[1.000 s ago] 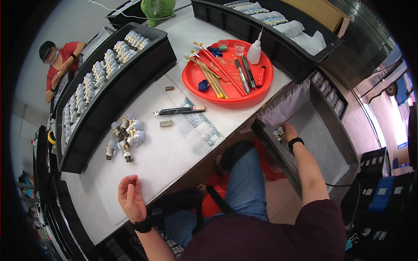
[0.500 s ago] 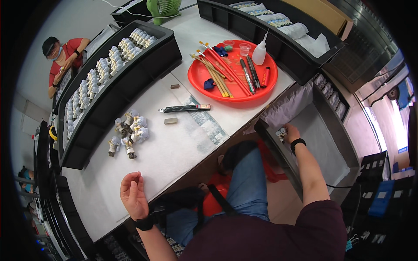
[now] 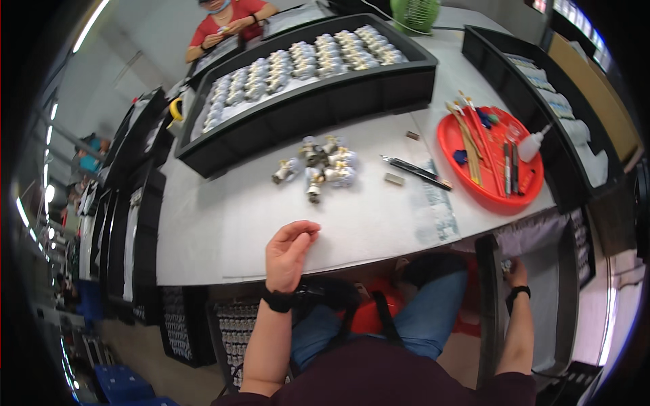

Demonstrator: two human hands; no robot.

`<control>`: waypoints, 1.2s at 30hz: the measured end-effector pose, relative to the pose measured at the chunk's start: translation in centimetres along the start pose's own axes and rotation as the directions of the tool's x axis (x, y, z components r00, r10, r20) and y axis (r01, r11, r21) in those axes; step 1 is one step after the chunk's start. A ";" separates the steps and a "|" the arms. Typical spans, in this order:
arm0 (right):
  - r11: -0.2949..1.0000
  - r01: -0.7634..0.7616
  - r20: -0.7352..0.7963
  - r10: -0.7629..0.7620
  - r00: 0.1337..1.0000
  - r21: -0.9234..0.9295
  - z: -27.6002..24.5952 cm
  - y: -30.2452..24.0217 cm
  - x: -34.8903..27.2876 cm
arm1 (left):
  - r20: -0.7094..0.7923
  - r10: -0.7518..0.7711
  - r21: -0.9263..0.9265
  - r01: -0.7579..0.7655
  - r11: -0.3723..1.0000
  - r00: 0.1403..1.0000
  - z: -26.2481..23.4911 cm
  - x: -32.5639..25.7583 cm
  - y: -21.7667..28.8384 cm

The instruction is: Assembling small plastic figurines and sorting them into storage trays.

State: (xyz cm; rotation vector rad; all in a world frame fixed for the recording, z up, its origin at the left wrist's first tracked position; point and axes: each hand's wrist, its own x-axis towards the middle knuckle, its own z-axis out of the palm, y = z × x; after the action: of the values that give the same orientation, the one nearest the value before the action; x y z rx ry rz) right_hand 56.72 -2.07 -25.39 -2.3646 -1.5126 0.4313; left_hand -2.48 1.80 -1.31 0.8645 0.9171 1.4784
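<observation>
A white-covered table (image 3: 257, 243) spreads left of the round red tray (image 3: 467, 186), which sits near its right end. Farther off, beyond the tray's upper left, a co-worker in red (image 3: 233, 15) bends over their own hands. A long black crate (image 3: 318, 118) packed with rows of white figurines walls off the table's far side, left of the tray; a second black crate (image 3: 514, 91) blocks the space directly right of it. Below the tray, beyond the table edge, is a lined dark bin (image 3: 487, 298), its near wall standing between the person's legs and the right hand (image 3: 517, 276). That hand reaches inside, a small figurine (image 3: 507, 266) at its fingertips; whether they pinch it I cannot tell. The left hand (image 3: 287, 260), well left of the tray, hovers over the table, fingers curled, thumb leaving a narrow gap. Between it and the packed crate lies a loose figurine cluster (image 3: 325, 162). Nearer the tray rest a slim black tool (image 3: 416, 172), a grey block (image 3: 395, 179) and a smaller brown block (image 3: 412, 135).
</observation>
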 end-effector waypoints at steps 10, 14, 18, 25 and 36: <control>0.998 -0.055 -0.022 0.055 0.998 0.037 -0.6 -1.3 -0.5 | 0.101 -0.027 0.382 -0.014 0.924 0.995 2.7 0.4 4.5; 1.000 -0.014 -0.034 0.013 0.999 -0.024 0.4 -1.8 -0.3 | 0.166 0.042 0.569 -0.130 0.812 0.985 3.4 2.5 7.1; 0.991 -0.116 -0.011 0.115 0.993 -0.066 0.2 -4.2 0.3 | 0.140 0.104 0.588 -0.167 0.791 0.985 1.2 1.9 8.1; 0.965 -0.257 0.027 0.256 0.966 0.054 -3.2 -5.2 -2.2 | 0.091 -0.042 0.607 -0.023 0.794 0.995 0.7 1.2 5.2; 0.970 -0.153 0.045 0.147 0.988 0.190 -2.0 -5.5 -1.9 | 0.160 -0.086 0.609 -0.030 0.792 0.983 2.5 1.4 4.5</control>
State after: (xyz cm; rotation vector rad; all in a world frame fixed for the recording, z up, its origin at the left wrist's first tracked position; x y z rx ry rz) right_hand 52.22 -1.79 -21.16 -2.3356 -1.2466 0.6224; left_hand -2.25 3.08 3.88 1.4253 1.2914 1.0471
